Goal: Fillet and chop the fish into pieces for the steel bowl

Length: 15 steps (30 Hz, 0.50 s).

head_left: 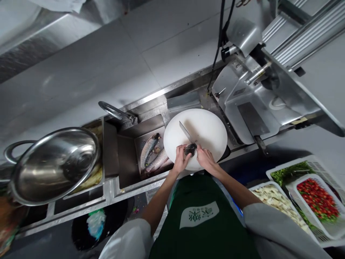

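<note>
On a round white cutting board (212, 126), my left hand (180, 158) is closed around a small, dark, rounded piece (190, 149) that looks like part of a fish. Its exact kind is hard to make out. My right hand (205, 157) grips a knife (185, 131) by its handle, close to the right side of that piece. The blade points away from me and to the left across the board. In the sink (126, 158) left of the board lie two fish, a dark-backed fish (150, 149) and a paler fish (158, 160).
A large metal bowl (54, 165) sits left of the sink, near a faucet (115, 110). A slicing machine (250, 93) and a cleaver (253, 122) are to the right. Baskets of chopped red peppers (318, 199) and pale slices (280, 203) stand lower right.
</note>
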Tool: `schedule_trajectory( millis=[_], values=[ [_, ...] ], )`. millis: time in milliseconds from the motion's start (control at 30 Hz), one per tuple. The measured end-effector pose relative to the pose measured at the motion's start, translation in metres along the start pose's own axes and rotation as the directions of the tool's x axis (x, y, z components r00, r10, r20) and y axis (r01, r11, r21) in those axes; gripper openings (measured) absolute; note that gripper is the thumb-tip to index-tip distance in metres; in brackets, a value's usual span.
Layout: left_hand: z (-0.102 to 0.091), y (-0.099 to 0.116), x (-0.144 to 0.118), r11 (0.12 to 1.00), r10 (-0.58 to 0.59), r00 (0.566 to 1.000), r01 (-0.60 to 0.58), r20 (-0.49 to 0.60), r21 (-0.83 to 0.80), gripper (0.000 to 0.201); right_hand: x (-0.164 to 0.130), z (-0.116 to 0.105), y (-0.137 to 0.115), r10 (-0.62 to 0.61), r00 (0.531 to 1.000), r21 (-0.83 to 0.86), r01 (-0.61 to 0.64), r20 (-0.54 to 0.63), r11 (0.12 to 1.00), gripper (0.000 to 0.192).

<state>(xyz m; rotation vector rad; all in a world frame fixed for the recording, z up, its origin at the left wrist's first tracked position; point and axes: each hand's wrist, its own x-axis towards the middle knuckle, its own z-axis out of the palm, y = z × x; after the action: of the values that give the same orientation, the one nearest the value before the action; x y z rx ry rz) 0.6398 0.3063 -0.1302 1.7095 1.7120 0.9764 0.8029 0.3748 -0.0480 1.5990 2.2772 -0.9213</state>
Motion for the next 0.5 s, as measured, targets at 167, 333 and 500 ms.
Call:
schedule_trajectory(
  millis=[167,333,500],
  values=[
    [-0.007,0.001,0.016,0.995,-0.036,0.996,0.043,0.083,-0.086,0.056,0.007,0.002,0.002,-0.010,0.998,-0.069,0.014,0.054,0.998,0.041],
    [-0.028,-0.002,0.034,0.998,0.048,0.946,-0.030,0.321,-0.061,0.063,0.011,-0.002,0.003,-0.024,0.998,-0.089,0.028,0.057,0.996,0.040],
    [-0.019,-0.002,0.025,0.993,0.057,0.923,-0.011,0.381,-0.122,0.079,0.008,-0.003,0.011,0.028,0.998,-0.070,-0.023,0.064,0.997,0.035]
  ],
)
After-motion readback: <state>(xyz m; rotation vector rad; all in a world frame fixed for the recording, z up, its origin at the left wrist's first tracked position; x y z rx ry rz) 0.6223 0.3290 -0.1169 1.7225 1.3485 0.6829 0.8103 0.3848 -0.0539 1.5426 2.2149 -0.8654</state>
